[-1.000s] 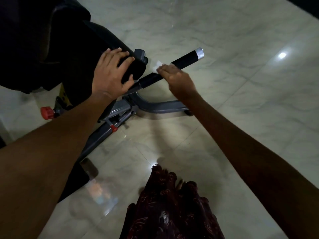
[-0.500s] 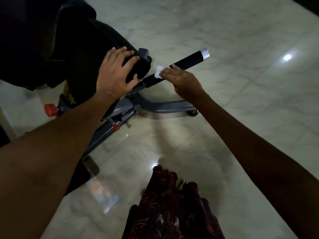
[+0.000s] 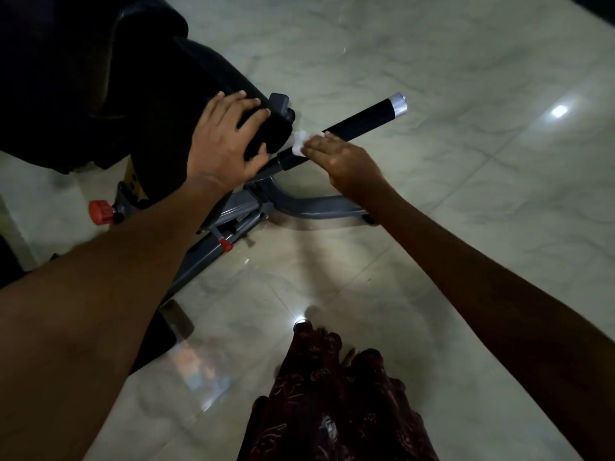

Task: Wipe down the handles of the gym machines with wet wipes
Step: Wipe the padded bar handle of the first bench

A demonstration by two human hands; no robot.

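STEP: handle wipe | right hand [image 3: 346,163] grip: white crumpled wet wipe [image 3: 300,143] pinched against black foam handle bar [image 3: 357,123] at its inner end | axis: runs toward 2 o'clock, silver cap farthest | left hand [image 3: 223,141] grip: flat on black pad

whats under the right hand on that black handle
A white wipe pokes out past the right hand, pressed on the black handle. The rest of the wipe is covered by the hand.
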